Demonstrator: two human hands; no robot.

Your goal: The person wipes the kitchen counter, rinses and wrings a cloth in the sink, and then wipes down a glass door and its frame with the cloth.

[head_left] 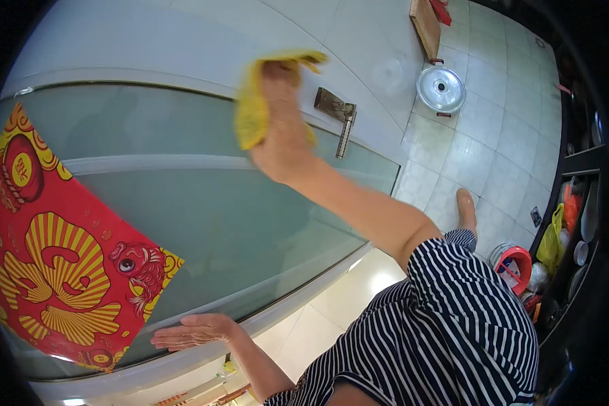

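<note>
One yellow cloth (250, 111) is gripped in the right hand (284, 128), long axis along the fingers, a loose corner jutting past the fingertips; motion blurs both. Beside that grip is a lever handle (345, 125); below, the left hand (196, 331) extends flat, its contact with the glass door (250, 203) unclear.

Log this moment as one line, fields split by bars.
Right hand: holding yellow cloth over door, near metal handle | Left hand: open, unladen, beside red poster
</note>
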